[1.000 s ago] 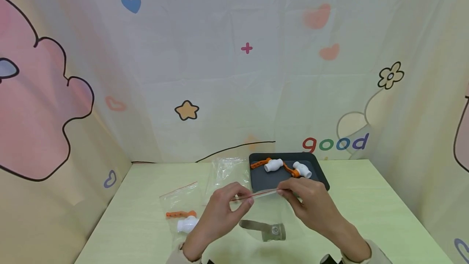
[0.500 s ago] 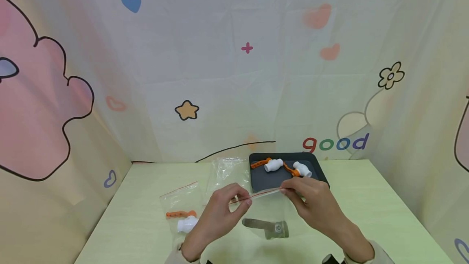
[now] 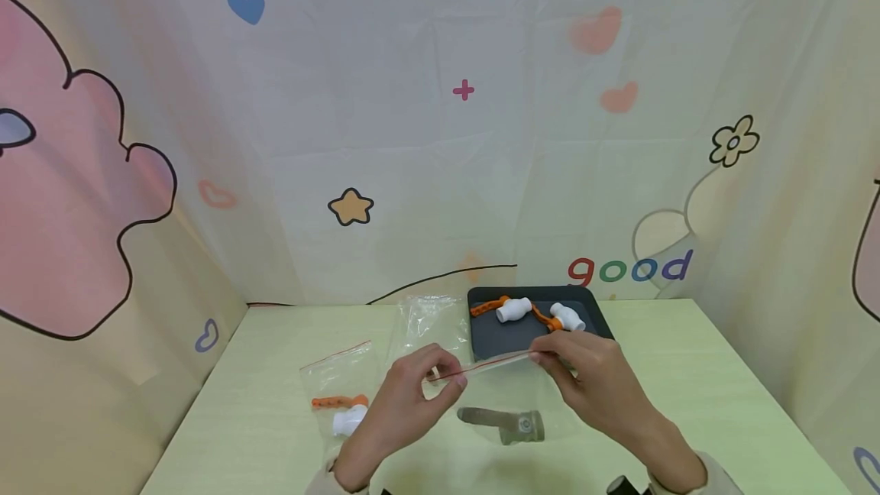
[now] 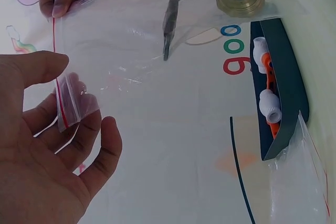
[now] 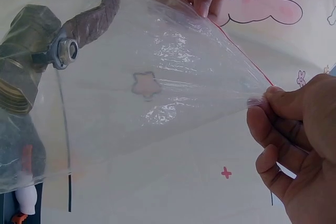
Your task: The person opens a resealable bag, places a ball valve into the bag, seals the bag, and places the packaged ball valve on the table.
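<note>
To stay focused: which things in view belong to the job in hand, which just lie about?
In the job:
held bag
metal valve inside
left hand
right hand

Apparently lying about:
dark tray
two white valves in it
clear bag beside tray
leftmost bag
white valve inside

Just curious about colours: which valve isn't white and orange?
The grey-brown valve in the bag between left hand and right hand; the others are white with orange handles.

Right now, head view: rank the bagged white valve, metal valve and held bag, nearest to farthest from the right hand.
1. Held bag: pinched in the right hand.
2. Metal valve: inside it, lower left.
3. Bagged white valve: far left.
</note>
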